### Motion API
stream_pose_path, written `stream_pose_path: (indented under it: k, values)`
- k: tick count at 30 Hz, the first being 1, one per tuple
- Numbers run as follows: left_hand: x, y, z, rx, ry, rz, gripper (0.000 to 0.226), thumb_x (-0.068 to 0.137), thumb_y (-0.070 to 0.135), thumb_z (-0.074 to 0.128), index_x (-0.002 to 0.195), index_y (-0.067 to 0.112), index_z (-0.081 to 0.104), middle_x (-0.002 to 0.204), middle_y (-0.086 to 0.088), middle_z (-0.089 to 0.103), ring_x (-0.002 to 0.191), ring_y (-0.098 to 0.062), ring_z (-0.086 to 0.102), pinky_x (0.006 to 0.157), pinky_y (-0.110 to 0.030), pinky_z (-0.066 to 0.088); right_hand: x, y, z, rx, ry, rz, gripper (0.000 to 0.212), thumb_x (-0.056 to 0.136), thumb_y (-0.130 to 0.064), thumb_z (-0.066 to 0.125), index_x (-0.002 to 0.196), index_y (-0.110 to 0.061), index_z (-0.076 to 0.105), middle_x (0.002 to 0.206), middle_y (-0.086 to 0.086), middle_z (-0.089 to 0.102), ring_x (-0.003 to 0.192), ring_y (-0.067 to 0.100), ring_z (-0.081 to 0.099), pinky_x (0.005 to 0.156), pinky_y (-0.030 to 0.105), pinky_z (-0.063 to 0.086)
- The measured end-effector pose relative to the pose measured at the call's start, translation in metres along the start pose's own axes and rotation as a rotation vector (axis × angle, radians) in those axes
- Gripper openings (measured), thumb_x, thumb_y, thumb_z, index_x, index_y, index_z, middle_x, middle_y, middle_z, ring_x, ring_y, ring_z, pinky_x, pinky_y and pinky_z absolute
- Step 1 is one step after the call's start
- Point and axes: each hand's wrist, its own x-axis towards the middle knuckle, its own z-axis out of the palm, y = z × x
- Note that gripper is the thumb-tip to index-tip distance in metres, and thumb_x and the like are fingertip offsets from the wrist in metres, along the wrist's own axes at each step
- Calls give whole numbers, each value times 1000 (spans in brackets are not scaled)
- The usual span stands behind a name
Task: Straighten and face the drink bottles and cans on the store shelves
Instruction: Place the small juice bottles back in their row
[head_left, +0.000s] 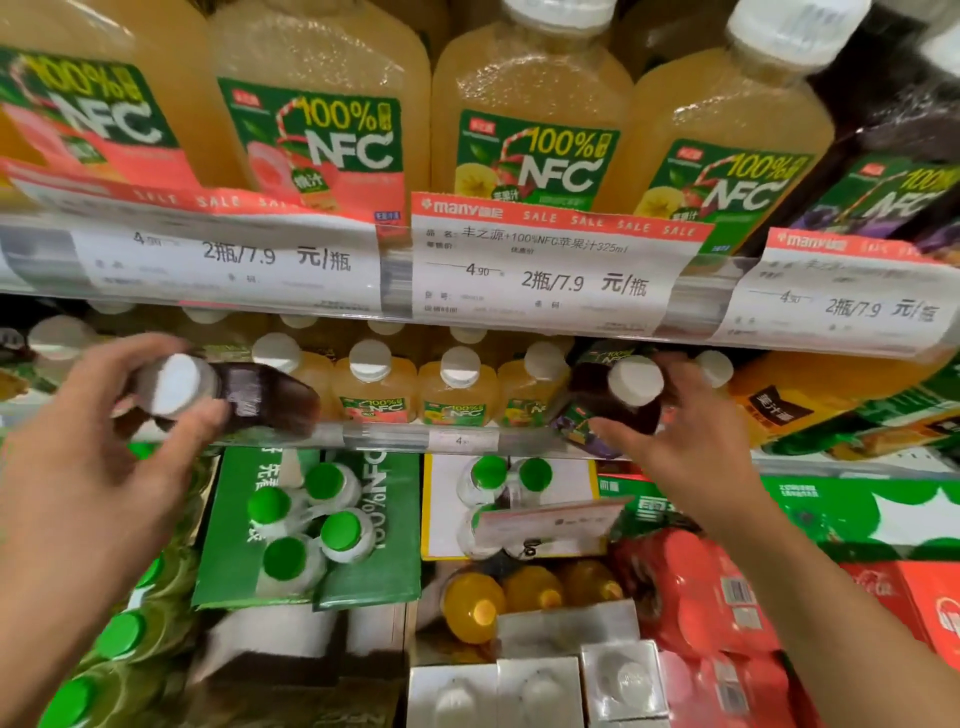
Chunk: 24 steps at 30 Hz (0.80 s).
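Head camera looks at store shelves from close up, and both hands are busy on the middle shelf (395, 434). Left hand (111, 415) is curled round a dark purple juice bottle with a white cap (234, 397), which lies tipped over, cap toward the viewer, at the shelf's front edge; motion blur smears it. Right hand (680, 431) wraps its fingers (675, 371) about a second dark purple juice bottle with a white cap and green label (618, 400), tilted leftward at the front of the same shelf. Between the two hands stands a row of small pale yellow juice bottles with white caps and green NFC labels (415, 389), upright and facing forward.

On the shelf above, large pale yellow juice bottles with green NFC labels (535, 119) stand side by side, with a dark purple one (893, 135) at the far right. White and red sale price tags (556, 260) hang along that shelf's edge. Below, green cartons of green-capped bottles (311, 525), orange drink bottles (478, 603) and red shrink-wrapped packs (706, 597) are stacked.
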Motion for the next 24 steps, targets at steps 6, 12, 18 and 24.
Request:
stream_pose_path:
  k: [6, 12, 18, 24]
  values:
    - [-15, 39, 41, 90, -210, 44, 43, 78, 28, 82, 112, 40, 59, 94, 26, 66, 80, -19, 67, 74, -44, 55, 31, 18, -20, -323, -145, -50, 54, 72, -39, 90, 118, -21, 68, 108, 2, 74, 103, 26, 67, 84, 37, 54]
    - [-28, 47, 59, 104, -275, 44, 43, 77, 26, 84, 109, 39, 61, 94, 25, 66, 68, -1, 58, 62, -32, 42, 51, 26, -9, -533, -305, -63, 77, 79, -41, 84, 143, -23, 45, 132, 8, 63, 121, 31, 58, 96, 42, 51]
    - [-33, 54, 65, 141, -311, 39, 43, 76, 27, 84, 108, 40, 59, 95, 29, 64, 59, 2, 55, 61, -27, 42, 69, 31, -2, -580, -435, -13, 81, 85, -39, 79, 150, -33, 31, 149, 9, 47, 133, 34, 46, 102, 40, 47]
    - [-36, 53, 73, 117, -336, 11, 41, 78, 27, 84, 108, 41, 59, 90, 26, 65, 57, 4, 52, 60, -21, 39, 81, 16, -11, -568, -489, -87, 68, 90, -37, 75, 148, -29, 42, 150, 2, 47, 135, 26, 45, 106, 32, 38]
